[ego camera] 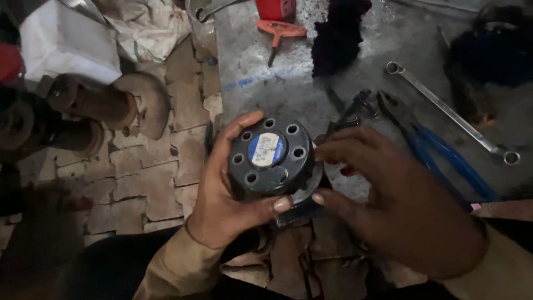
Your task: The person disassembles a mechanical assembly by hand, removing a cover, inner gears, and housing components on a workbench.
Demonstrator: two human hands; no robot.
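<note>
A round black metal part (270, 158) with a ring of several bolt holes and a blue and white label on its face is held over the near edge of a grey metal bench (288, 83). My left hand (222, 194) wraps around its left side and underside, thumb across the bottom. My right hand (394, 205) touches its right side with the fingertips. A small dark piece (297, 210) sticks out under the part between both hands; what it is I cannot tell.
On the bench lie blue-handled pliers (444, 155), a long silver spanner (449, 114), an orange T-handle tool (279, 32), a red object (275, 8) and dark cloths (340, 36). Rusty round parts (83, 105) and sacks (150, 28) sit on the brick floor at left.
</note>
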